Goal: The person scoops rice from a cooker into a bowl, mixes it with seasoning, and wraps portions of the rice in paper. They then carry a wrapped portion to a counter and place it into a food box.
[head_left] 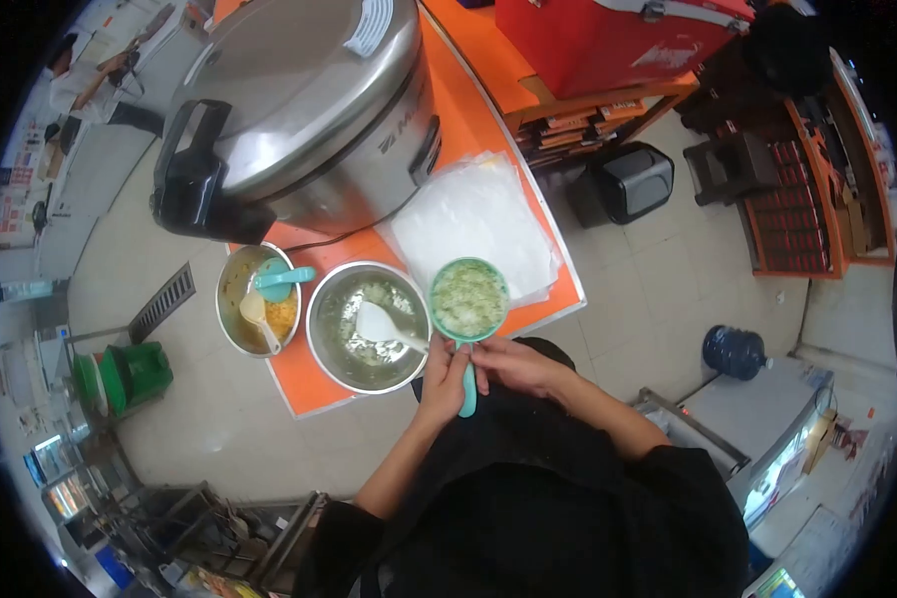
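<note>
In front of me is a teal measuring scoop (pixel 468 299) filled with whitish-green rice, its handle pointing toward my body. My left hand (pixel 443 384) is closed around the handle from the left. From the right, my right hand (pixel 516 367) has its fingers closed at the top of the handle, just under the cup. Left of the scoop stands a steel bowl (pixel 321 349) with water and some rice grains in it. A white rice paddle (pixel 377 324) leans in this bowl, its handle end close to my left fingers.
A second steel pot (pixel 231 334) holds yellow food, a cream spoon (pixel 257 311) and a teal scoop (pixel 287 277). Behind are a large rice cooker (pixel 309 120), white paper sheets (pixel 478 219) and a red cooler box (pixel 608 45). Another person (pixel 80 90) is far left.
</note>
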`<state>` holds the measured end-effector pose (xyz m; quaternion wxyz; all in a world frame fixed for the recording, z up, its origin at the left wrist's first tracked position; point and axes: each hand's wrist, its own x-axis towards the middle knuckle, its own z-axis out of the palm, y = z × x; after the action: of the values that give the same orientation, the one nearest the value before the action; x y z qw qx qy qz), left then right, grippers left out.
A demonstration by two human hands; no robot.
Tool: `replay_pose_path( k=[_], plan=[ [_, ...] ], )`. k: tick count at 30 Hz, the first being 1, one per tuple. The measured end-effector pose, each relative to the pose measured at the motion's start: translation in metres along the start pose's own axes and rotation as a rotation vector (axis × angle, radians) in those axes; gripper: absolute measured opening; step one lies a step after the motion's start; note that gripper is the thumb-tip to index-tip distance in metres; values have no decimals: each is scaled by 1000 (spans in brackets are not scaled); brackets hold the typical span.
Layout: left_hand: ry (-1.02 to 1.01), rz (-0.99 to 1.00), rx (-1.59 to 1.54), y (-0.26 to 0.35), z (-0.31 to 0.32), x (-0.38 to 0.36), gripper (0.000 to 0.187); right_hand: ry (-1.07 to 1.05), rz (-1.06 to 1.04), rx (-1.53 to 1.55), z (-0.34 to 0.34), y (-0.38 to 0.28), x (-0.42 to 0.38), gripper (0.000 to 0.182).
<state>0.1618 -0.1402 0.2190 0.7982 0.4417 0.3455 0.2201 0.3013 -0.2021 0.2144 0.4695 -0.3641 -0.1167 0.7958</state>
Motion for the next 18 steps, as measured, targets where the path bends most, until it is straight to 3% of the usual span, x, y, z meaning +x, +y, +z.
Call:
replay_pose_path(
  k=[2, 6, 8, 9, 10, 12, 13, 15, 18],
  plan=[
    [20, 49, 32, -17, 15, 14, 25, 62, 2, 35, -20, -6, -5, 28],
    [-100, -125, -29, -30, 43, 30, 31, 188, 69, 219, -55, -22, -20, 22],
    [-101, -216, 40, -23, 54, 37, 18, 92, -85, 312, -70, -31, -25, 33],
    [-125, 189, 690, -32, 37, 43, 24, 486, -279, 233, -56, -41, -19, 29],
    [-103, 157, 813, -46, 22, 48, 25, 478, -258, 217, -69, -44, -23, 29],
    [216, 346, 1149, -55, 21, 58, 35, 611, -269, 252, -108, -51, -38, 22],
    [242, 341, 1139, -67, 18, 64, 35, 600, -253, 234, -118, -57, -45, 22],
    [128, 339, 1581, -97, 12, 74, 49, 414, -397, 287, -131, -66, -54, 18],
    [100, 311, 1462, -120, 18, 63, 56, 411, -380, 339, -113, -71, -54, 17]
  ],
)
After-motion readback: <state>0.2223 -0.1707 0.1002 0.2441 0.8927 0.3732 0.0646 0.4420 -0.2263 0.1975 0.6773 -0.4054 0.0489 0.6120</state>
